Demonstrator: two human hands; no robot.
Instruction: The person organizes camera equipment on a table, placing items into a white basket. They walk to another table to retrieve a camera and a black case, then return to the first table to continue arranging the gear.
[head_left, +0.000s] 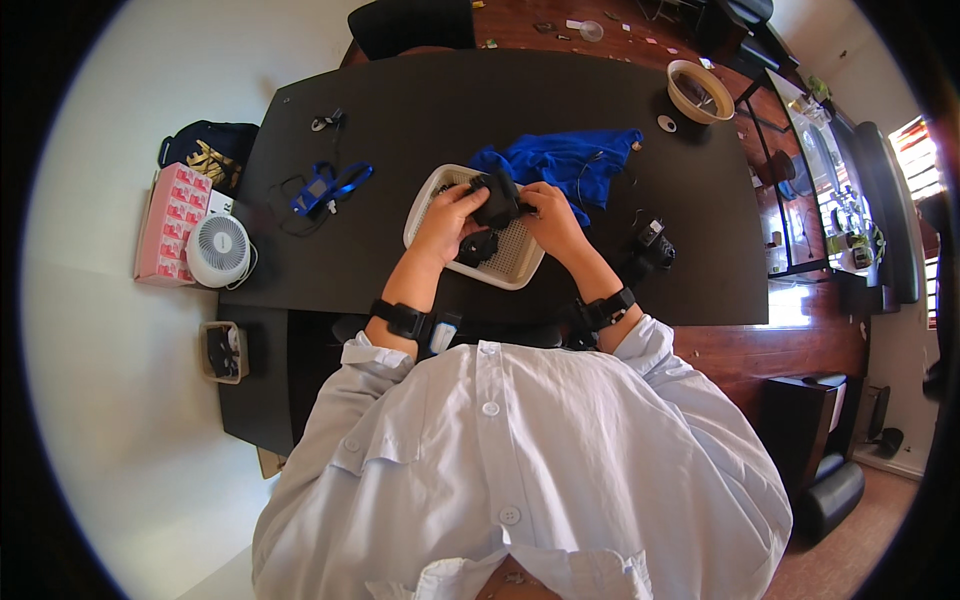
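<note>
Over a white perforated plastic basket (517, 280), I hold a dark device (496, 199); its exact kind is hard to make out. My left hand (448, 217) grips its left side, thumb on top. At its right edge, my right hand (553, 216) pinches a small dark part that I cannot identify. Inside the basket, below the device, lies another black item (478, 247), partly covered by my left hand. A crumpled blue cloth (555, 154) lies just beyond the basket, with a thin cable across it.
On the dark table (360, 255) are a blue device with a lanyard (313, 193), a black adapter (655, 244), a beige bowl (700, 91) and a white roll (667, 124). A white fan (218, 250) and pink box (176, 225) stand at the left edge.
</note>
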